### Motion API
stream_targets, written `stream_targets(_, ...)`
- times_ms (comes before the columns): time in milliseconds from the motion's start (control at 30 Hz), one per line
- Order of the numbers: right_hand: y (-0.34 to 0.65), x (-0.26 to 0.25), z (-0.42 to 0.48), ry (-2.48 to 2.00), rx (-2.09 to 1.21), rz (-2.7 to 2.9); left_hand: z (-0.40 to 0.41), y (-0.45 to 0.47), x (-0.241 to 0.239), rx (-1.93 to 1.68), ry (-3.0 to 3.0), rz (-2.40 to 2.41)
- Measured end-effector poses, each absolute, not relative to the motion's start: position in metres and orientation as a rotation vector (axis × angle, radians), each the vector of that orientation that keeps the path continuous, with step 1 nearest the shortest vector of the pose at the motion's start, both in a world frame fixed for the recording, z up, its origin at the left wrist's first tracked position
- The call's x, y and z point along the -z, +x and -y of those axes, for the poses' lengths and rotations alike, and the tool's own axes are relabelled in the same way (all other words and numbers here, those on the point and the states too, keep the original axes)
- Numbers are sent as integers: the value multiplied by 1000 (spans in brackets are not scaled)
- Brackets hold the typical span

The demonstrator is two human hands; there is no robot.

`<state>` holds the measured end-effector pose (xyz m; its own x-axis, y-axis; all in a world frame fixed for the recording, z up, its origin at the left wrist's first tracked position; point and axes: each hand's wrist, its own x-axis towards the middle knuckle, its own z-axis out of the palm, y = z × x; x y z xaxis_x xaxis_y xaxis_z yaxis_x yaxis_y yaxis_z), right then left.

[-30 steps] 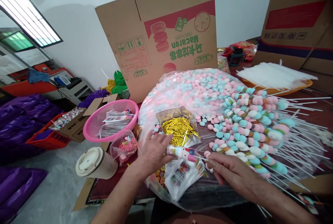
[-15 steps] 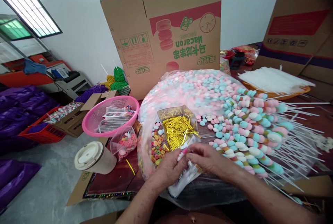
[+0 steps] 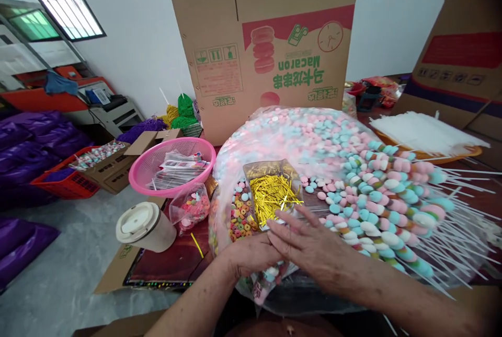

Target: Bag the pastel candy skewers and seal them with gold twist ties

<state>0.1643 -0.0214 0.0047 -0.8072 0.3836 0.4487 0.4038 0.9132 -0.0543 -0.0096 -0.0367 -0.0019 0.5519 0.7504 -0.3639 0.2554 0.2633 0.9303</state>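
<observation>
My left hand [image 3: 254, 254] is closed around a clear printed candy packet [image 3: 270, 275]. Pink and blue pieces show through the film below my palm, while the packet's top is hidden by my hands. Laid across the left fingers is my right hand [image 3: 308, 237], its fingers stretched out and slightly blurred. Just beyond my fingertips lies a heap of gold twist ties [image 3: 270, 196] on an opened bag. Coloured ring candies [image 3: 240, 217] lie left of the ties. To the right are piled candy skewers [image 3: 376, 206] on white sticks, and loose pastel candies [image 3: 290, 128] sit behind.
On the left stand a pink basket [image 3: 135, 170] of flat printed wrappers, a small bag of red candies [image 3: 192, 206] and a lidded white cup [image 3: 157, 232]. A tall cardboard box [image 3: 219, 23] rises behind. White sticks [image 3: 423, 130] fill an orange tray at right.
My right fingers have gone from a pinch at the packet's top to lying outstretched over my left hand. The packet now hangs lower and is more covered. The view has shifted slightly left.
</observation>
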Motion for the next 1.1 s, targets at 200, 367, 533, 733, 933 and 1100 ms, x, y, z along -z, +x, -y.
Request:
stream_targets(200, 165, 28, 39, -706, -145, 2943, 31, -6, 1, 167, 1592, -982)
stream_targets(367, 157, 30, 40, -1327, -1600, 2257, 50, -5, 3, 201, 2569, -1208)
stream_targets(533, 145, 26, 25, -1364, -2588, 1455, 71, -17, 31, -238, 2894, -1271)
stream_targets(733, 131, -2, -38, -1440, -1649, 2463, 66, -45, 43, -911, 2127, -1611)
stream_targets(933, 101, 11, -71, -1693, -1015, 2589, 53, -53, 41, -1175, 689, -1439)
stream_targets(1100, 116, 14, -77, -1822, -578, 2664, 45, -48, 35, -1207, 470, -1299)
